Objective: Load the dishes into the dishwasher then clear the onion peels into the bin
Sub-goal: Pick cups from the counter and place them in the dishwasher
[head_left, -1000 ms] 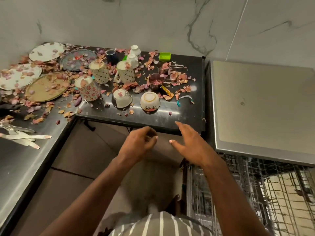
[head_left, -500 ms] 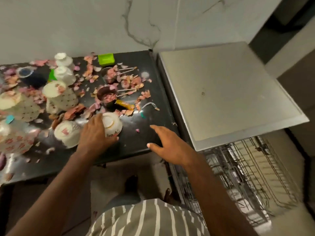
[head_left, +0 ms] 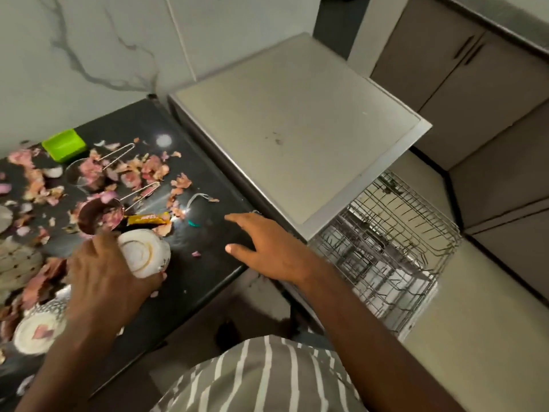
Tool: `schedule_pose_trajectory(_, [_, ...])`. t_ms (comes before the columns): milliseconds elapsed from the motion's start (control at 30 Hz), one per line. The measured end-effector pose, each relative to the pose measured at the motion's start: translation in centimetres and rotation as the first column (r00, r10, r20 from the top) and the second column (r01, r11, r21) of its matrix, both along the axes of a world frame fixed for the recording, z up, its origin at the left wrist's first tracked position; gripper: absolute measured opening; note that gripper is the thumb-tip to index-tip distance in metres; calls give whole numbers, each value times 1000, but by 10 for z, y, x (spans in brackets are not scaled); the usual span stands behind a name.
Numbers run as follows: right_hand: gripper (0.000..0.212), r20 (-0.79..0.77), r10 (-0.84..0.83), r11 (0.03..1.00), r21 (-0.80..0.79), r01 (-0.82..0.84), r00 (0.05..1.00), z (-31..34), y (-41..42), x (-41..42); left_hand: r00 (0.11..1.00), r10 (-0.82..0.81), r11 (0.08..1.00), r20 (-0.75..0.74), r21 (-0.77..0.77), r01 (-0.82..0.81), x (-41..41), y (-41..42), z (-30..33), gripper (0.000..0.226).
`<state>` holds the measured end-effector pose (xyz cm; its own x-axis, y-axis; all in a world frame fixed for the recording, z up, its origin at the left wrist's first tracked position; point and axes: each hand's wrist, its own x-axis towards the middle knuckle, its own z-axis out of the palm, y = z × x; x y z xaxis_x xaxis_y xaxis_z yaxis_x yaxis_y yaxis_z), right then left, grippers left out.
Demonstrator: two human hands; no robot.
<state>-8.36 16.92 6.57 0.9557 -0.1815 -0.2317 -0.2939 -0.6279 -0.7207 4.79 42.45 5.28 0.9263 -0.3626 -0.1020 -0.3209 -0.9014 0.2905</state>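
The cup (head_left: pixel 144 253) is partly covered by the left hand (head_left: pixel 102 275); patterned dishes (head_left: pixel 17 260) (left edge) are cut off and blurred.

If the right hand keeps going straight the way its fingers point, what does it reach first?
The right hand points left across bare black counter. Probably the teal-tipped wire piece comes first, then the yellow wrapper; depth is uncertain.
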Motion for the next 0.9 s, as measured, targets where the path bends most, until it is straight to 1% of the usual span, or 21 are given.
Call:
schedule_pose_trajectory(67, [61, 55, -11, 1000, -1, 11, 998, 6, -1, -2, 998, -51, 994, -27, -95, 48, -13, -22, 13, 101])
schedule_pose_trajectory(167, [63, 126, -39, 999, 3, 39, 991, 13, -3, -9, 966, -258, 947, -1, -198, 253, -32, -66, 21, 99])
schedule_pose_trajectory(233, [68, 138, -58, 998, -17, 61, 989, 12, -9, -22, 919, -395, 891, 24, -234, 389, -47, -99, 16, 90])
schedule_pose_trajectory(267, [72, 132, -73, 996, -42, 79, 989, 11, -14, -30, 884, -464, 850, 59, -251, 463, -55, -115, 15, 86])
schedule_pose_trajectory(333, [82, 114, -131, 987, -78, 141, 985, 10, -29, -48, 811, -572, 764, 124, -277, 582, -68, -142, 11, 84])
schedule_pose_trajectory(367, [85, 103, -176, 980, -79, 184, 979, 10, -40, -59, 789, -598, 740, 142, -280, 611, -76, -156, 15, 85])
schedule_pose_trajectory(400, [88, 84, -224, 971, -70, 230, 971, 9, -50, -69, 779, -615, 729, 123, -286, 621, -83, -170, 8, 86])
schedule_pose_trajectory(433, [92, 61, -273, 960, -53, 276, 960, 7, -59, -79, 782, -621, 740, 55, -286, 608, -91, -181, 6, 90])
schedule_pose_trajectory(467, [96, 38, -318, 947, -35, 319, 947, 6, -67, -88, 775, -631, 735, -27, -340, 586, -98, -194, 0, 89])
schedule_pose_trajectory(500, [99, 14, -355, 934, -27, 355, 935, 4, -73, -97, 758, -647, 727, -83, -369, 579, -104, -205, -2, 79])
schedule_pose_trajectory(533, [101, -5, -391, 920, -28, 391, 920, 1, -79, -106, 730, -675, 707, -108, -375, 599, -110, -217, -5, 67])
schedule_pose_trajectory(567, [101, -18, -431, 902, -23, 430, 902, -3, -86, -116, 695, -706, 690, -133, -348, 635, -117, -227, -6, 67])
schedule_pose_trajectory(600, [101, -26, -473, 881, -6, 473, 881, -8, -93, -126, 659, -741, 657, -128, -344, 671, -124, -239, -9, 75])
schedule_pose_trajectory(667, [99, -38, -556, 830, 33, 557, 831, -20, -109, -146, 586, -802, 592, -115, -281, 755, -139, -261, -10, 94])
schedule_pose_trajectory(733, [99, -63, -618, 786, -15, 618, 784, -39, -128, -170, 545, -831, 556, -109, -165, 815, -155, -281, -14, 108])
schedule_pose_trajectory(767, [101, -84, -646, 763, -70, 642, 759, -51, -138, -182, 544, -829, 558, -132, -107, 823, -162, -289, -17, 111])
schedule_pose_trajectory(833, [107, -155, -701, 713, -154, 684, 696, -81, -156, -207, 543, -815, 558, -204, -23, 829, -168, -303, -23, 110])
schedule_pose_trajectory(900, [110, -274, -719, 691, -181, 700, 639, -117, -171, -233, 534, -810, 546, -242, 22, 838, -169, -311, -29, 104])
